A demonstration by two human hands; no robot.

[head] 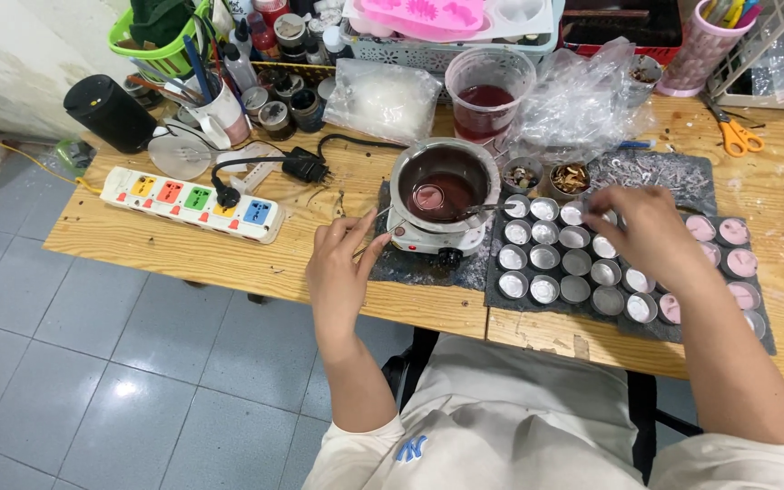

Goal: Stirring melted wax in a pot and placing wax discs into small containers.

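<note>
The cups (560,263), small round metal ones, are sitting in rows on a dark mat (646,172) right of centre in the frame, some holding white fill, some empty, and those at the far right holding pink. The right hand (641,231) is hovering over the upper rows, its fingers (599,201) bent down toward a cup; whether they are grasping anything I cannot tell. The left hand (342,268) is resting on the counter (229,259) at centre, just left of the small white hotplate (433,238), fingers loosely curled with the thumb and forefinger nearing a thin stick; whether they are pinching it is unclear. A metal pot (444,181) of dark red liquid is sitting on the hotplate, with a spoon (483,210) lying across its rim. Behind it a plastic jug (487,91) is holding red liquid. A power strip (192,201) is lying at the left, and orange scissors (735,136) at the upper right.
</note>
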